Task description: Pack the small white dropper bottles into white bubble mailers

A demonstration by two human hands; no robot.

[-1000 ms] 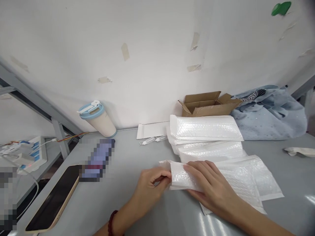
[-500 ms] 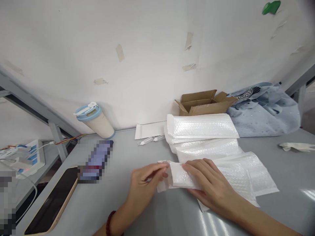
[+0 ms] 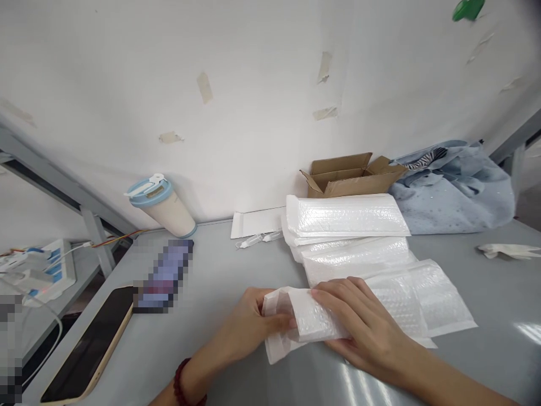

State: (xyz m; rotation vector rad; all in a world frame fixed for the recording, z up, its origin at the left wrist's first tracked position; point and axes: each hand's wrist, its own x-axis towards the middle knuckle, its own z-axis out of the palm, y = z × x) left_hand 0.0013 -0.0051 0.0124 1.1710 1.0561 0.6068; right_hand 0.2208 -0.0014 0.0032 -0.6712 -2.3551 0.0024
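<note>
A white bubble mailer point(image 3: 316, 318) is between my two hands, its mouth facing left and parted. My left hand point(image 3: 253, 321) grips the mailer's open end, the thumb inside the mouth and the other fingers behind the edge. Around the body of the mailer my right hand point(image 3: 359, 324) is closed, thumb underneath and fingers on top. Beyond it, more white bubble mailers point(image 3: 350, 217) lie overlapping on the grey table point(image 3: 228, 254). Whether anything is inside the held mailer I cannot tell.
An open cardboard box point(image 3: 359, 183) and a light blue fabric bag point(image 3: 456, 197) stand by the wall. A tumbler point(image 3: 171, 208), a phone point(image 3: 91, 344), and a pixelated object point(image 3: 164, 276) are on the left. Small clear tubes point(image 3: 253, 241) lie by a flat white packet point(image 3: 257, 223).
My left hand has gone from pinching the mailer's edge to reaching its thumb into the mouth, which now gapes wider. The open end has tilted slightly towards me.
</note>
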